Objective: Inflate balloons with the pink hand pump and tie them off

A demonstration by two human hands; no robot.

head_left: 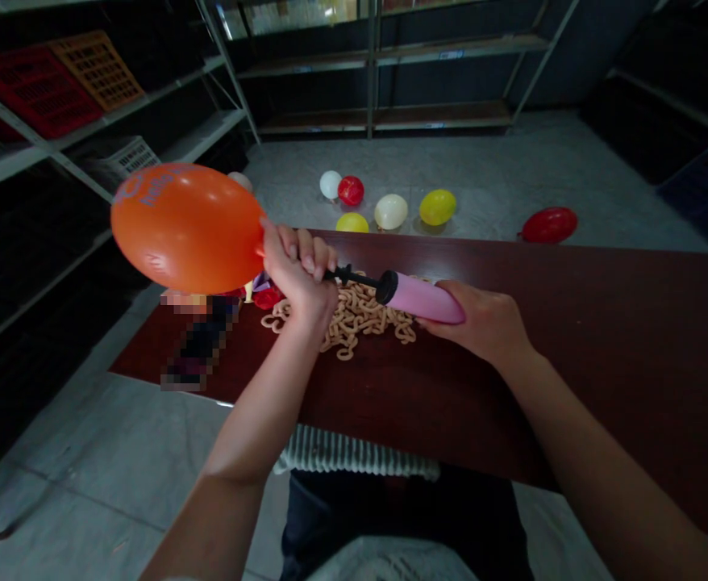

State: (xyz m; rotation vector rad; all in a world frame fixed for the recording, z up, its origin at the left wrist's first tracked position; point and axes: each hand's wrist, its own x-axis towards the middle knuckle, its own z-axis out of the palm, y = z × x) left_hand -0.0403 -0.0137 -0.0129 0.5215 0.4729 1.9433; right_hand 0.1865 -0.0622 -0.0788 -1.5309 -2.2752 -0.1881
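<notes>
My left hand (pixel 306 270) is closed around the black end of a balloon pump and the neck of an inflated orange balloon (pixel 190 230). The balloon bulges out to the left, with purple print on it. A black rod runs from this fist to the pump's pink barrel (pixel 423 298), partly drawn out. Wrapped round the barrel's far end is my right hand (pixel 484 319). How the balloon's mouth sits on the pump is hidden by my left fingers. Below lies a pile of tan, curved, ring-like pieces (pixel 363 315) on the dark red-brown table (pixel 601 339).
Uninflated balloons (pixel 266 297) lie beside the pile, near a blurred-out dark object (pixel 202 343). Several inflated balloons, among them a yellow one (pixel 437 207) and a red one (pixel 549 225), rest on the floor beyond the table. Metal shelves (pixel 372 60) stand behind; crates fill the left rack.
</notes>
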